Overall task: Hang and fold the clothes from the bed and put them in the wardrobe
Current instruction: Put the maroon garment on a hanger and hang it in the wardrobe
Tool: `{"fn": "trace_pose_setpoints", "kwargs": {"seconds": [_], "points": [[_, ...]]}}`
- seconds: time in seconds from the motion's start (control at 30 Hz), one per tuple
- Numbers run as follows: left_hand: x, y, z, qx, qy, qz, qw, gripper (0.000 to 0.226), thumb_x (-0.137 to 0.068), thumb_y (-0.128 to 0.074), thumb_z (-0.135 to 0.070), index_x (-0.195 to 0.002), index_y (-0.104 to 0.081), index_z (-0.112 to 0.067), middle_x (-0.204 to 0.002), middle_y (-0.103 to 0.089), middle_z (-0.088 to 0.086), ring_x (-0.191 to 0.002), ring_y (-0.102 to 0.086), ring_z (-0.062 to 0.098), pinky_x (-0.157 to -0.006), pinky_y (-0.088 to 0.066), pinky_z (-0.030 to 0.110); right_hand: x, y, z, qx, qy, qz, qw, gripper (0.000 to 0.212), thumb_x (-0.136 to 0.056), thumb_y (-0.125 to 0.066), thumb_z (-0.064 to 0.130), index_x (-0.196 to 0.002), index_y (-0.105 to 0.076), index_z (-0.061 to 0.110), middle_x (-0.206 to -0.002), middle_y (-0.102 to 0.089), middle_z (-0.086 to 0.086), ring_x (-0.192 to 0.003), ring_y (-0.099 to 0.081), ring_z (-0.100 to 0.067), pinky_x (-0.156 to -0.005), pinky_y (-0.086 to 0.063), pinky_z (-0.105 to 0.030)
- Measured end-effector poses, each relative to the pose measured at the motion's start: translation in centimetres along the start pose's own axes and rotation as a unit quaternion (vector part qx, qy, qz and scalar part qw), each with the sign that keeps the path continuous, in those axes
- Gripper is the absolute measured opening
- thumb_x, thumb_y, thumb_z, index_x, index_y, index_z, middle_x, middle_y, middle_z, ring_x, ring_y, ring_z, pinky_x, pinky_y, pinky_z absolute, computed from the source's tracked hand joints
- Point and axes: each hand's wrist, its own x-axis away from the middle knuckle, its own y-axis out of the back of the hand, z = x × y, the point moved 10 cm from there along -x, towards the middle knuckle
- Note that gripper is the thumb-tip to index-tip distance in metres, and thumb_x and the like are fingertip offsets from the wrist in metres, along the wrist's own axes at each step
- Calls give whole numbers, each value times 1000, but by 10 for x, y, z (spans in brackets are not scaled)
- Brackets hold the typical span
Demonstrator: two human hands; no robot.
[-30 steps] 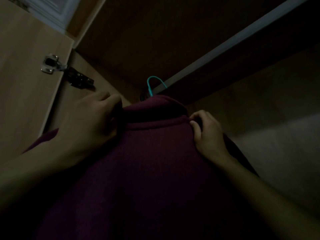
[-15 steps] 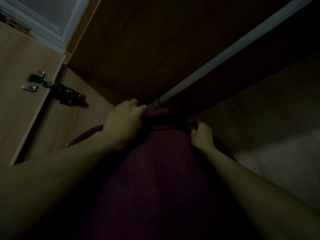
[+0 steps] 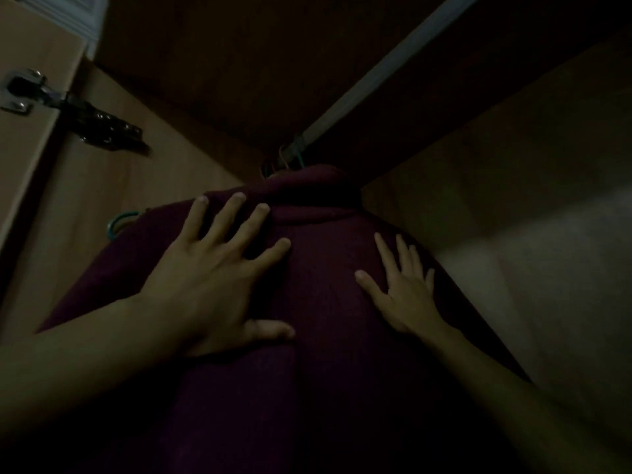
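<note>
Both hands, left (image 3: 208,282) and right (image 3: 403,295), flat (fingers spread) on hung maroon garment (image 3: 325,354)

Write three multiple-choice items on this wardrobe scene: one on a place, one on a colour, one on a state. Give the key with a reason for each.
1. Where does the hanger hook sit?
A. on the wardrobe rail
B. on the door hinge
C. in the left hand

2. What colour is the sweater?
A. white
B. dark maroon
C. yellow

3. How do the left hand and right hand lie?
A. both fists closed on the collar
B. one pinching the hook
C. both flat with spread fingers on the fabric

Key: 1 A, the teal hook meets the rail's end above the collar. 2 B, the cloth shows deep maroon all over. 3 C, straight fingers rest on the sweater's front.
</note>
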Motion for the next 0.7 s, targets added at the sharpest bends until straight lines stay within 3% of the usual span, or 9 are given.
{"fn": "trace_pose_setpoints", "kwargs": {"seconds": [0.1,0.2,0.3,0.4,0.47,0.57,0.63,0.7], "points": [[1,-20,14,-74,-18,49,996,112,-58,-7,-101,-139,40,-40,-152,42,10,-139,38,37,-113,12,66,21,-20,-13,23,-17,39,999,96,-66,-6,94,-146,22,50,-161,23,3,-149,15,-24,-115,5,-62],[3,-26,26,-85,-21,40,995,107,-57,1,-97,-137,42,-41,-155,37,9,-141,36,37,-114,11,66,41,-42,-14,24,-21,91,995,98,-65,-9,95,-144,27,49,-160,25,1,-149,16,-25,-116,4,-63],[13,-25,17,-77,-15,57,995,103,-69,-13,-92,-140,39,-40,-154,39,9,-140,36,38,-115,9,66,67,-47,-16,17,-29,128,991,98,-69,-14,94,-145,26,47,-160,26,0,-149,15,-25,-117,2,-61],[43,-18,-8,-52,-9,66,996,96,-69,-2,-93,-145,29,-43,-156,36,9,-142,32,39,-113,6,69,99,-37,-23,24,-38,134,990,95,-72,-16,91,-146,25,46,-160,26,-1,-149,14,-26,-117,2,-60],[73,-12,-35,11,-27,51,998,98,-65,4,-95,-149,14,-45,-161,24,11,-145,24,41,-111,4,73,123,-32,-27,39,-33,130,990,96,-69,-9,94,-144,28,46,-160,26,-2,-149,14,-26,-118,4,-59],[118,5,-75,57,-92,-6,994,94,-75,-20,-94,-142,-48,-35,-155,-35,17,-144,-21,47,-101,-18,80,163,-37,-38,78,-34,141,986,100,-64,-7,96,-142,32,47,-156,32,0,-146,22,-22,-112,12,-63],[139,-10,-84,33,-121,18,992,92,-72,-33,-92,-133,-60,-29,-147,-46,18,-141,-30,47,-99,-21,80,187,-47,-52,98,-44,155,982,103,-63,-13,98,-141,33,47,-154,36,1,-144,27,-23,-109,11,-66],[153,-27,-78,3,-134,50,990,94,-65,-40,-89,-133,-60,-28,-148,-45,17,-142,-29,46,-101,-20,79,208,-61,-66,105,-52,183,976,105,-64,-15,98,-141,33,47,-154,38,1,-145,27,-27,-111,10,-66]]}}
